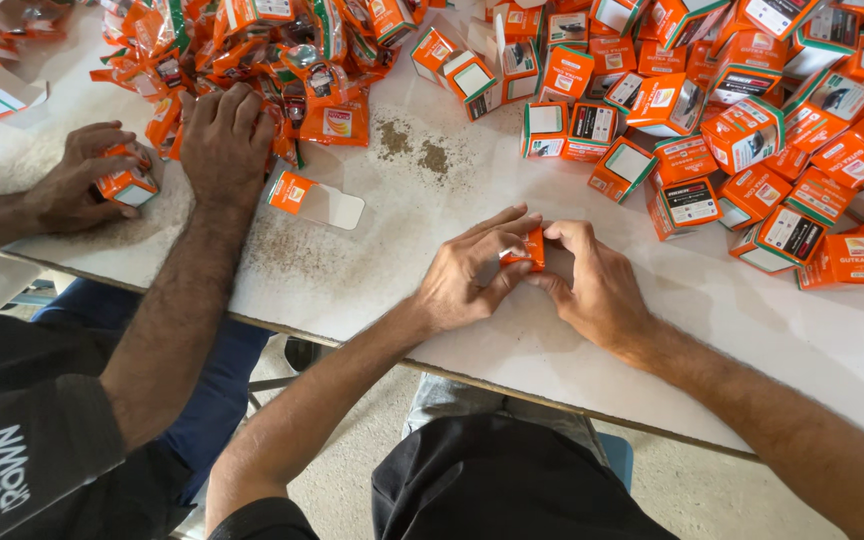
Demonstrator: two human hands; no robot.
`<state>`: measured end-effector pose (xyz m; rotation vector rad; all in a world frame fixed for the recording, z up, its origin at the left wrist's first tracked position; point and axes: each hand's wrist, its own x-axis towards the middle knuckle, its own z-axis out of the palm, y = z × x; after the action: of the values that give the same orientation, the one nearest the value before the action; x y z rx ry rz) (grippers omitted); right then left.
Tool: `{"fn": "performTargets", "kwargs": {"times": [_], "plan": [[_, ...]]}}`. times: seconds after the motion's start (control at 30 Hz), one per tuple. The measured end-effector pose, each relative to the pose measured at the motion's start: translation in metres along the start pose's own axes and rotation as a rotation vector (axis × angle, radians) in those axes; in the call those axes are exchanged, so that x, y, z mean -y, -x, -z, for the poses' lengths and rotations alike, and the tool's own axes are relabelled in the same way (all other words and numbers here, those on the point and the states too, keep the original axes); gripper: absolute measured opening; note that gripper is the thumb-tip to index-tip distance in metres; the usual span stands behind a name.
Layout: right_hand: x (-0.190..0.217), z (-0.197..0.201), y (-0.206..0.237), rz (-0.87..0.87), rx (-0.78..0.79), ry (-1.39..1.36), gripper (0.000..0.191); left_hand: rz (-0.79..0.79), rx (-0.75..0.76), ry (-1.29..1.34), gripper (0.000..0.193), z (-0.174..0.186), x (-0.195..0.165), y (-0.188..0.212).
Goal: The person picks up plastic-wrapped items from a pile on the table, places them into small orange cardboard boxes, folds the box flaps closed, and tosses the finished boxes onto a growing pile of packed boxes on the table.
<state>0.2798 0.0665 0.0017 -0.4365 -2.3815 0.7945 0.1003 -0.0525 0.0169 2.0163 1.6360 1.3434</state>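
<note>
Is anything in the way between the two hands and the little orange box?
No. The left hand and right hand already hold the small orange box between their fingertips, above the white table.

The scene is brightly and evenly lit by soft daylight-like light, so the white surface (572, 330) shows no harsh glare and the orange boxes (752, 130) look vivid. Only faint, diffuse shadows lie under the hands and along the boxes' bases. The middle is sharp, while the wide lens bends and stretches the corners, where detail softens slightly.
</note>
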Motion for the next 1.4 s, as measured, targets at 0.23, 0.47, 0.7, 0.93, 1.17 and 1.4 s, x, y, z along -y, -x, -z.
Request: {"fn": "performTargets", "kwargs": {"times": [0.23, 0.47, 0.7, 0.93, 1.17, 1.4], "plan": [[0.001, 0.001, 0.001, 0.042, -0.014, 0.003, 0.052, -0.124, 0.082, -0.137, 0.026, 0.003, 0.0, 0.004], [-0.003, 0.008, -0.01, 0.215, 0.03, 0.133, 0.065, -0.189, 0.054, -0.246, 0.028, 0.016, 0.005, 0.006], [-0.018, 0.042, -0.035, 0.277, -0.377, 0.381, 0.085, 0.227, -0.405, -0.369, 0.048, 0.018, 0.089, -0.06], [-0.012, 0.002, -0.01, 0.188, 0.078, 0.092, 0.078, 0.377, -0.592, -0.179, 0.032, 0.02, 0.137, -0.115], [-0.014, -0.002, -0.027, 0.087, 0.054, -0.166, 0.1, -0.216, -0.3, -0.31, 0.04, -0.005, 0.041, -0.019], [-0.008, -0.004, -0.018, -0.104, 0.074, -0.319, 0.073, 0.277, -0.355, -0.679, 0.029, 0.073, 0.08, -0.021]]}}
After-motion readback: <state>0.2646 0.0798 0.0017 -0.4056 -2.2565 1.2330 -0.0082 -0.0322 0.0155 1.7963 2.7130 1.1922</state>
